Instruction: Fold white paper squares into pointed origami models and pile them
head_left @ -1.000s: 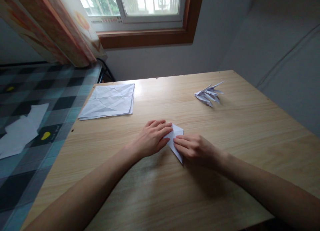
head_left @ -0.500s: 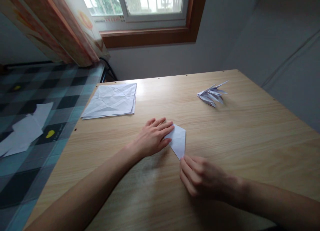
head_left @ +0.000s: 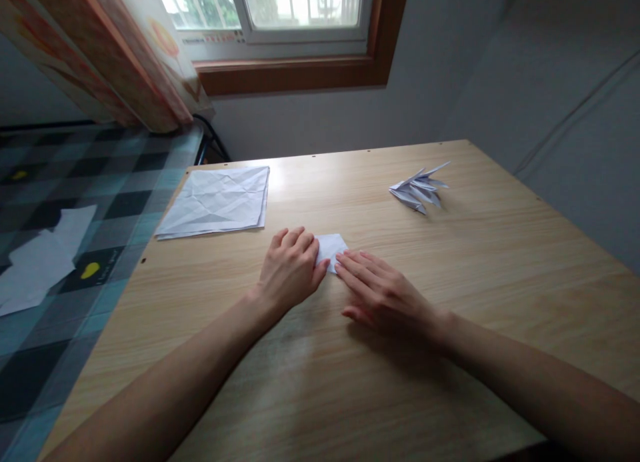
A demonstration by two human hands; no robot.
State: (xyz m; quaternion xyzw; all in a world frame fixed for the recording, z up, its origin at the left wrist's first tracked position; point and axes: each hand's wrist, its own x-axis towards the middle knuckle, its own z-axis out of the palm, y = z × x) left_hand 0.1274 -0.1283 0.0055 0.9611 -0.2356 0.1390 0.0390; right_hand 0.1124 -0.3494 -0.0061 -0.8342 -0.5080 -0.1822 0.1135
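A small folded piece of white paper (head_left: pixel 330 247) lies flat on the wooden table, partly covered by both hands. My left hand (head_left: pixel 291 265) rests over its left part, fingers bent forward and thumb out along the lower edge. From the right, my right hand (head_left: pixel 383 290) lays its outstretched fingertips on the paper's lower right edge, thumb apart on the table side. Neither hand is wrapped round anything; the paper is pressed against the tabletop. What lies beneath the left palm is hidden.
A stack of creased white sheets (head_left: pixel 217 199) lies at the table's far left. Folded pointed paper pieces (head_left: pixel 420 189) sit bunched at the far right. Left of the wooden table (head_left: pixel 490 262), more paper (head_left: pixel 45 265) rests on a checked cloth (head_left: pixel 30 375). A window stands behind.
My right hand has let go of the paper's near corner and moved up and left, its fingers now flat on the edge. My left hand has shifted left. The paper's near point no longer shows.
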